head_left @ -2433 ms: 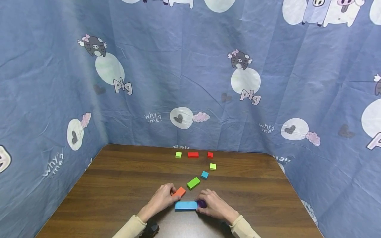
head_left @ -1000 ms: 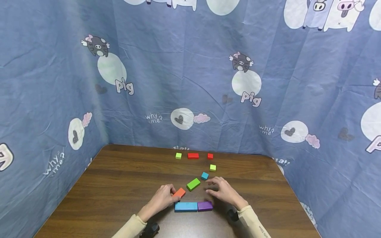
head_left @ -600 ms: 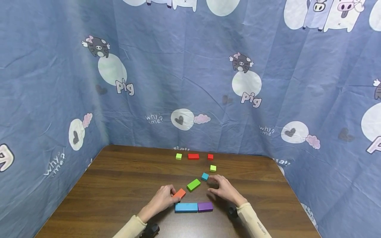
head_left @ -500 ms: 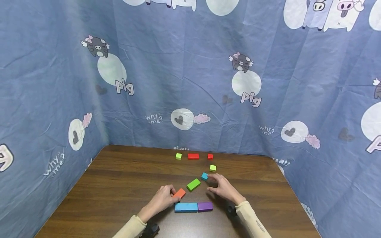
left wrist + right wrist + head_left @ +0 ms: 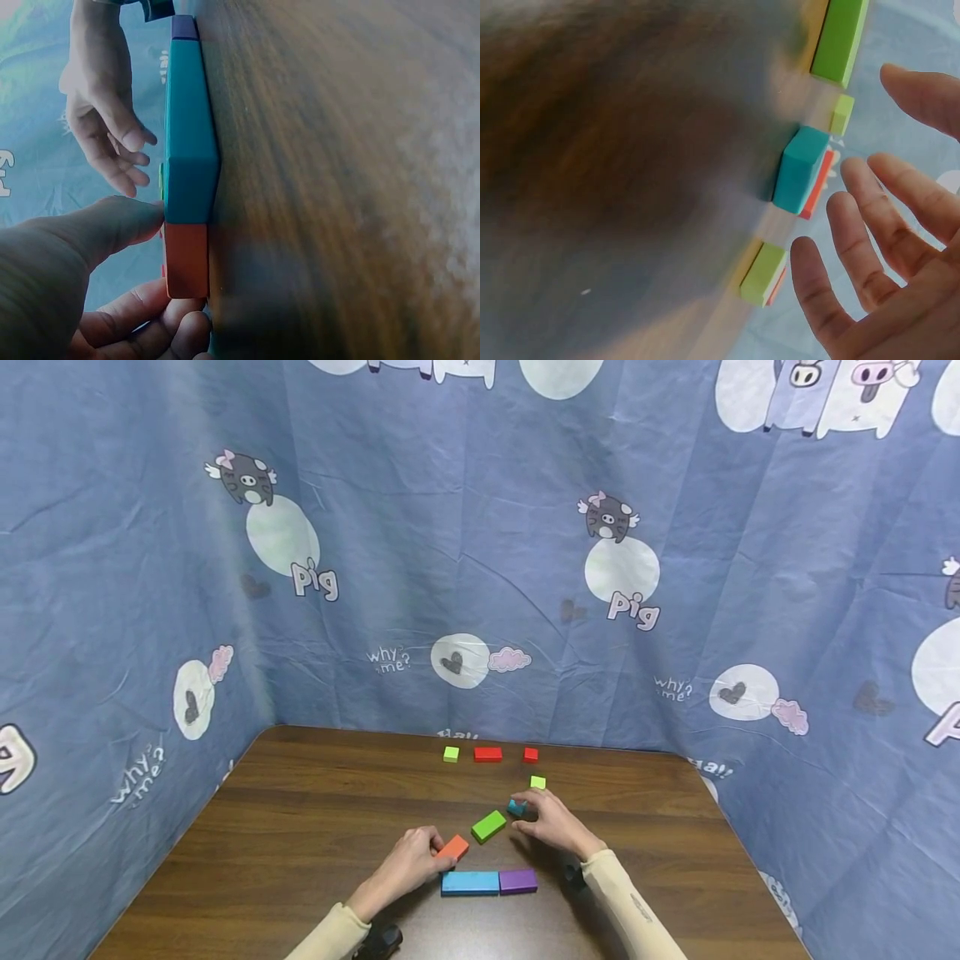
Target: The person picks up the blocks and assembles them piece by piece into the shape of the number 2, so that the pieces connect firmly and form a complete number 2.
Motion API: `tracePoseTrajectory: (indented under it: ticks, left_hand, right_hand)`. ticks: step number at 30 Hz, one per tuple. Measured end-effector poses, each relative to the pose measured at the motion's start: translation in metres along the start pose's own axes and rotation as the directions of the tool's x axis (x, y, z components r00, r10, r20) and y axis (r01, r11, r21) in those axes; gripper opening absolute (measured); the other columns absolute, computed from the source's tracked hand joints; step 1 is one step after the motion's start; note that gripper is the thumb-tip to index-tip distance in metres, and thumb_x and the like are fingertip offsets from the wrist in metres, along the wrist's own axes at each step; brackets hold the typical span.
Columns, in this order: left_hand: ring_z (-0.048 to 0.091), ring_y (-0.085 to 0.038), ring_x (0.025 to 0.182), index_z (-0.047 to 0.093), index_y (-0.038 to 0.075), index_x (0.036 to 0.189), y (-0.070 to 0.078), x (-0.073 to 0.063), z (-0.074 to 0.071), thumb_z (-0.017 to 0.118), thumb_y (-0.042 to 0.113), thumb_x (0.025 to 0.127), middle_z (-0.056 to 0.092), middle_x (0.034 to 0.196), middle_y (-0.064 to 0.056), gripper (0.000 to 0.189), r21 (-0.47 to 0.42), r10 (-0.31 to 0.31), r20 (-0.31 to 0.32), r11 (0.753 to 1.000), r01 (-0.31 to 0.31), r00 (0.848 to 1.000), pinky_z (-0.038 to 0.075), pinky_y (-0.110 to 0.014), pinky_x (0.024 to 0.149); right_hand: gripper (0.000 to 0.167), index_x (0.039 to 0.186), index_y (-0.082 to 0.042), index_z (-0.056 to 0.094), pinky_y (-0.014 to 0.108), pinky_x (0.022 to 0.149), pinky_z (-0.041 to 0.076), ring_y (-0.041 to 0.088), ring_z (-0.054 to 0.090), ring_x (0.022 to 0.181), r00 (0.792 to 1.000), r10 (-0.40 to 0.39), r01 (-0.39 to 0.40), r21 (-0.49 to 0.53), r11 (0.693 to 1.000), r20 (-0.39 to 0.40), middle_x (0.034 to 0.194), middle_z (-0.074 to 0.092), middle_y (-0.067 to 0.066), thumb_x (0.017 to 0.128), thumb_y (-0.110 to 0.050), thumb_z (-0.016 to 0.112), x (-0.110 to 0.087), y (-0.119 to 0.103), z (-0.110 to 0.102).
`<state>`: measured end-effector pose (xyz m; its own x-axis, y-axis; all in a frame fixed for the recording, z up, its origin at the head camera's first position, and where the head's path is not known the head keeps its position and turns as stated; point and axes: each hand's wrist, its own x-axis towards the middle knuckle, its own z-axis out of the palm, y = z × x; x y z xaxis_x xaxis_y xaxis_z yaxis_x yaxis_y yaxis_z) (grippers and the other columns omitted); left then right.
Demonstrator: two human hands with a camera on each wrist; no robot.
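My left hand [image 5: 411, 864] pinches an orange block [image 5: 454, 847] that lies slanted on the wooden table; in the left wrist view, thumb and fingers sit at either side of the orange block [image 5: 187, 262]. In front of it is a long blue block [image 5: 470, 883], with a purple block [image 5: 518, 882] end to end on its right. My right hand [image 5: 553, 823] reaches over a small blue block [image 5: 515, 808], partly covering it. In the right wrist view its fingers are spread, apart from the small blue block [image 5: 801, 169]. Between the hands lies a green block [image 5: 489, 827].
Toward the back of the table [image 5: 337, 785] lie a yellow-green block [image 5: 451, 755], a red oblong block [image 5: 488, 754] and a small red block [image 5: 531, 755]. Another yellow-green block [image 5: 537, 782] is just beyond my right hand. A blue patterned curtain [image 5: 420, 568] hangs behind.
My right hand has let go of the purple block beside the long blue one, moved away to the back, then left to the small blue block. My left hand keeps its place on the orange block.
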<state>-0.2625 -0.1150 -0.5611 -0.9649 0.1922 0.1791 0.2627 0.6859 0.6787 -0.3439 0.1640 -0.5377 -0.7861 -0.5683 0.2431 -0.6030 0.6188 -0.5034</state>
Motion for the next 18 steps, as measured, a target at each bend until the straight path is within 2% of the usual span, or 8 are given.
tracePoseTrajectory:
  ticks: [9, 18]
  left_hand:
    - [0.05, -0.006, 0.06, 0.062, 0.006, 0.079, 0.0, 0.0, 0.0, 0.08, 0.023, 0.073, 0.059, 0.072, 0.002, 0.026, -0.002, -0.01, 0.012, 1.0, 0.01, 1.0, 0.04, -0.02, 0.05]
    - [0.051, -0.006, 0.061, 0.062, 0.006, 0.079, 0.001, 0.0, 0.001, 0.08, 0.023, 0.073, 0.059, 0.073, 0.002, 0.025, 0.007, -0.014, 0.01, 1.0, 0.014, 1.0, 0.041, -0.02, 0.051]
  right_hand:
    - [0.045, 0.123, -0.001, 0.062, 0.043, 0.091, 0.048, 0.026, 0.061, 0.106, 0.999, -0.034, 0.035, -0.008, 0.999, 0.032, 0.115, 0.065, 0.012, 0.084, -0.02, 0.073, 0.01, -0.004, 0.001]
    - [0.044, 0.123, -0.003, 0.063, 0.045, 0.095, 0.045, 0.027, 0.057, 0.112, 0.997, -0.016, 0.018, -0.028, 0.999, 0.073, 0.118, 0.063, 0.012, 0.083, -0.02, 0.073, 0.018, -0.009, 0.006]
